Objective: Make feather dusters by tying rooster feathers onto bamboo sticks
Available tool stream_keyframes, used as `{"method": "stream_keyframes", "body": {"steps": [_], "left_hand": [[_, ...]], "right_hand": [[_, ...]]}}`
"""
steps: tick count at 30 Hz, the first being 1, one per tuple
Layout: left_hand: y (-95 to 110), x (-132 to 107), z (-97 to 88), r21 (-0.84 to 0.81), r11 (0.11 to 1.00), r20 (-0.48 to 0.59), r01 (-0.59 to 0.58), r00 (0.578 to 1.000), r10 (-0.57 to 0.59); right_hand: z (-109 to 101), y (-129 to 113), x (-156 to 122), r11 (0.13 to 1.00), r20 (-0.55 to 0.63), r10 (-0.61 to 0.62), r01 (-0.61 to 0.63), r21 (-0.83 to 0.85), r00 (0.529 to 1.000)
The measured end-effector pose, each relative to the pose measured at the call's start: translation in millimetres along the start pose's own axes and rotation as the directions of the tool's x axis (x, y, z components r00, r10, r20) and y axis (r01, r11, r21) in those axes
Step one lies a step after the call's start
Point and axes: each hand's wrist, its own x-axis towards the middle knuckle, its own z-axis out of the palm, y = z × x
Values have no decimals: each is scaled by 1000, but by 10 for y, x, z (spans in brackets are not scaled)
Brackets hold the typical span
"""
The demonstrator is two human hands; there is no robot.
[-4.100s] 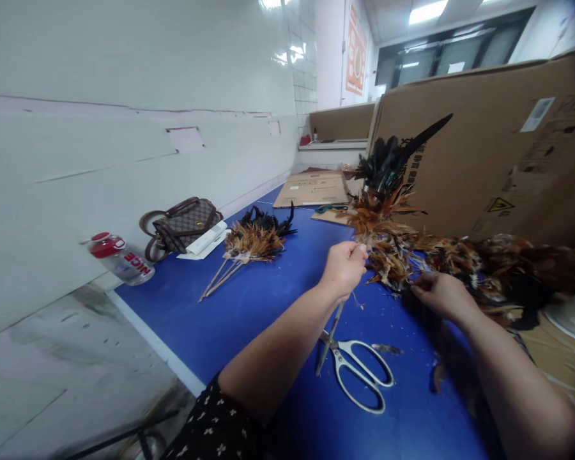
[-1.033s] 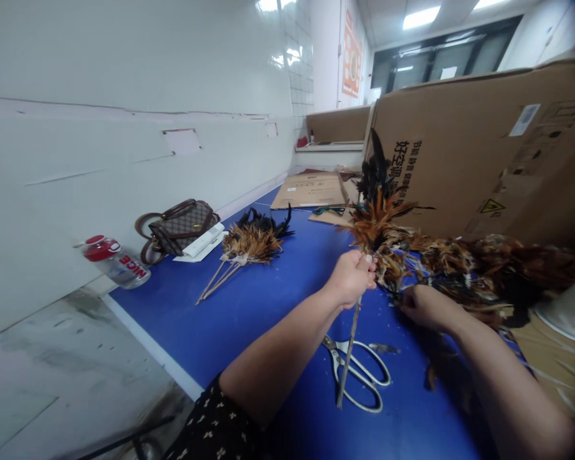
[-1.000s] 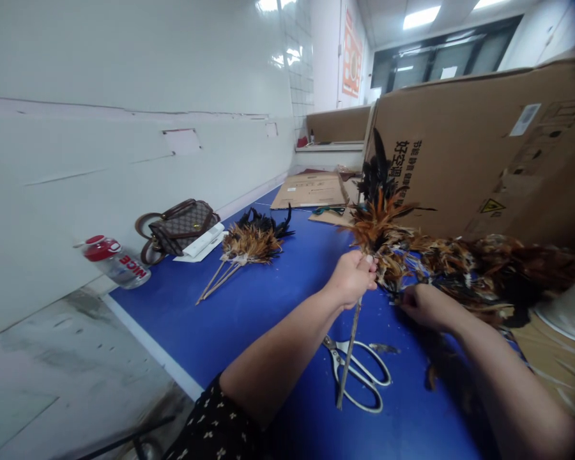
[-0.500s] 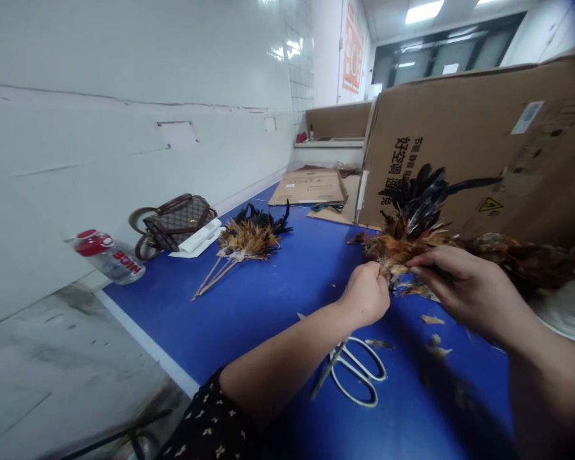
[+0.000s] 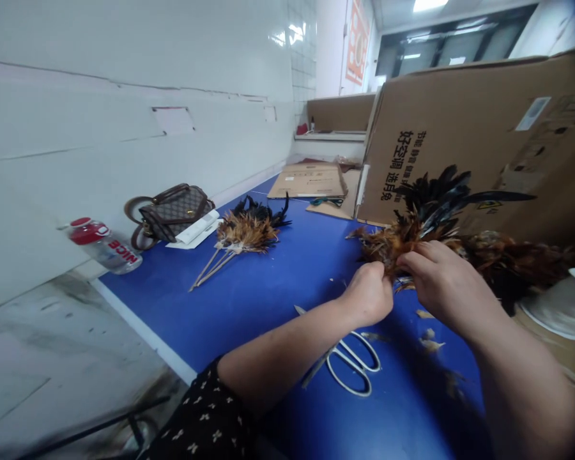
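A feather duster (image 5: 414, 223) of orange and black feathers is held over the blue table (image 5: 268, 300), its head tilted to the right. My left hand (image 5: 368, 295) is closed round its stick just under the feathers. My right hand (image 5: 443, 281) lies over the lower feathers with fingers curled on them. White-handled scissors (image 5: 347, 361) rest on the table below my left wrist. A loose pile of brown feathers (image 5: 512, 262) lies to the right.
Finished dusters (image 5: 239, 236) lie at mid-table. A brown handbag (image 5: 170, 211), white papers (image 5: 194, 230) and a red-capped bottle (image 5: 103, 246) sit by the wall. A big cardboard box (image 5: 483, 128) stands behind; flat cardboard (image 5: 311, 182) lies further back. Feather scraps (image 5: 429, 335) dot the table.
The duster has swung from upright to leaning right. My right hand rose from the table's feather pile onto the duster's feathers. My left hand moved slightly right and down.
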Motion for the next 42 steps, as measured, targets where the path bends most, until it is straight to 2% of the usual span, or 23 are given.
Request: {"method": "stream_keyframes", "body": {"steps": [5, 13, 18, 24, 26, 29, 31, 36, 42], "left_hand": [[-5, 2, 0, -21, 1000, -7, 1, 1000, -1], [-21, -4, 22, -27, 1000, 15, -13, 1000, 13], [-67, 37, 8, 3, 1000, 3, -4, 1000, 4], [-35, 45, -48, 24, 998, 25, 57, 998, -58], [-32, 30, -28, 8, 999, 33, 51, 998, -51], [-42, 10, 13, -23, 1000, 1, 8, 1000, -8], [-47, 3, 31, -48, 998, -35, -28, 999, 26], [-40, -2, 38, -121, 991, -48, -58, 997, 52], [-17, 8, -12, 16, 996, -27, -84, 996, 84]], "right_hand": [[8, -77, 25, 1000, 67, -3, 2, 20, 998], [5, -130, 44, 998, 91, 7, -13, 66, 996], [90, -69, 28, 986, 27, 2, -7, 165, 1000], [28, -84, 35, 917, -112, 203, -149, 371, 973], [29, -110, 42, 917, -121, 255, -200, 345, 959], [98, -125, 42, 934, -68, 262, -236, 267, 963], [156, -107, 39, 940, -46, 251, -233, 248, 967], [211, -44, 34, 947, -92, 238, -210, 242, 967], [231, -50, 39, 943, -142, 234, -189, 275, 962]]}}
